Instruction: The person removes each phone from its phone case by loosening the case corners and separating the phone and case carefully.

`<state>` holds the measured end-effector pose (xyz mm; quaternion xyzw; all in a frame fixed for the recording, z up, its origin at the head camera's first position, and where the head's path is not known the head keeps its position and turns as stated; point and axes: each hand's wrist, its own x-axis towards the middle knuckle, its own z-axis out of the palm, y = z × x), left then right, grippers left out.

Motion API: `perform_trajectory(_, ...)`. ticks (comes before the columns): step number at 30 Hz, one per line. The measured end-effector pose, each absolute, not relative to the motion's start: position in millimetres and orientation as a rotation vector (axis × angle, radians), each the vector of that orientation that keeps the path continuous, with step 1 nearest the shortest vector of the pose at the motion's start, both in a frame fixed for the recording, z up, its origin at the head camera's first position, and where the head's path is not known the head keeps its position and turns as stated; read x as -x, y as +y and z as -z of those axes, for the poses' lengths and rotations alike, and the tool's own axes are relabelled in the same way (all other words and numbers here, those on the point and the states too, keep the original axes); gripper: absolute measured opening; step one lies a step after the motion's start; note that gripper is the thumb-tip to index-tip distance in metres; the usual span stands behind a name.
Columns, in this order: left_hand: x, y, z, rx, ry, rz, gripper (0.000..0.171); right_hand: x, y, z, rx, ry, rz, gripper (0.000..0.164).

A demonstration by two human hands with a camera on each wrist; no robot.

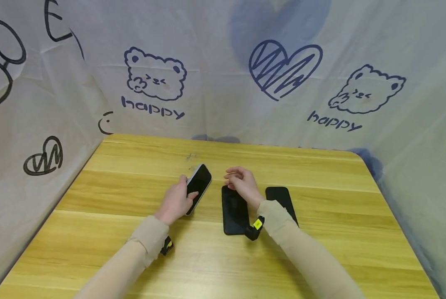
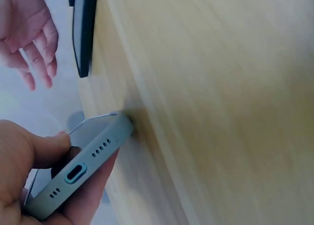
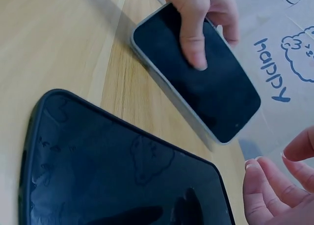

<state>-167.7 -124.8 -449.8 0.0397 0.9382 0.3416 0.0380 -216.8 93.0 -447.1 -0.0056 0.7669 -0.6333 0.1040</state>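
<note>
My left hand (image 1: 176,200) grips a smartphone in a pale case (image 1: 200,182), its thumb across the dark screen and its fingers underneath. In the left wrist view the case's bottom edge (image 2: 76,173) shows the charging port, and the phone is tilted over the tabletop. My right hand (image 1: 243,186) hovers with loosely bent fingers and holds nothing. Below it lies a black smartphone (image 1: 235,214), screen up, seen close in the right wrist view. A second black smartphone (image 1: 280,197) lies farther right, partly hidden by the right wrist and sleeve.
The wooden table (image 1: 331,199) bears the phones. White cloth (image 1: 215,104) with drawn bears and hearts hangs behind it and along both sides. A black wrist-camera mount (image 1: 253,230) overlaps the middle phone's lower right corner in the head view.
</note>
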Motion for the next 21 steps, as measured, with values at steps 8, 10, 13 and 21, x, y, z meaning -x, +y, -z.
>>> perform_trajectory(8,171,-122,438,-0.076,2.705,-1.355,0.031,220,102,444,-0.015,2.25,1.924,0.036)
perform_trajectory(10,172,-120,434,-0.072,2.605,-1.45,0.029,222,106,440,-0.025,2.245,1.94,0.036)
perform_trajectory(13,175,-116,430,-0.089,2.457,-1.594,0.026,225,110,433,-0.027,2.218,1.985,0.036)
perform_trajectory(21,178,-105,427,-0.134,2.233,-1.838,0.029,229,115,415,-0.054,2.031,2.143,0.04)
